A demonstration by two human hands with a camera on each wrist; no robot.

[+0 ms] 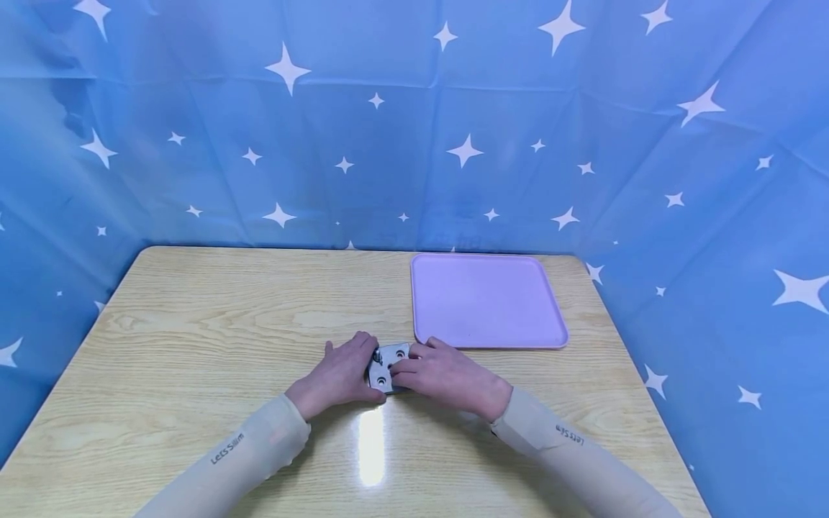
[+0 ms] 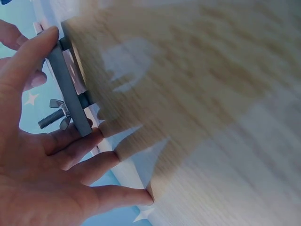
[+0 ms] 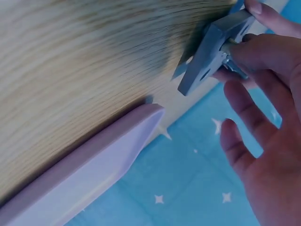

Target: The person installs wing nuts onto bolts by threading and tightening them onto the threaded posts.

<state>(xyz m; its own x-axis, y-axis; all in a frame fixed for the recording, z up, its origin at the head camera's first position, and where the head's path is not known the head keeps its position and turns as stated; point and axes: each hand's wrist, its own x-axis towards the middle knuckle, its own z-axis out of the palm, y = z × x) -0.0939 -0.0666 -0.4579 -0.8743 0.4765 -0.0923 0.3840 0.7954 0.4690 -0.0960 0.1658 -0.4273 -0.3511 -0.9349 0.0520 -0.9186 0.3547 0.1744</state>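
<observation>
A grey metal plate (image 1: pixel 392 352) with several holes sits near the table's middle, between both hands. In the left wrist view it appears edge-on, raised on short dark feet, with a wing nut (image 2: pixel 66 113) on a threaded bolt (image 2: pixel 50 118) standing out of its top face. My left hand (image 1: pixel 340 374) grips the plate's left side, thumb on the near edge and fingers on the far edge. Over the plate's right part, my right hand (image 1: pixel 447 378) pinches a small fastener at its face with thumb and index finger; the fingertips mostly hide it. The other right fingers are loosely bent.
A shallow purple tray (image 1: pixel 488 298) lies at the table's back right, just beyond the right hand. The wooden table (image 1: pixel 227 324) has rounded back corners. A blue curtain (image 1: pixel 388 180) with white stars hangs behind and along both sides.
</observation>
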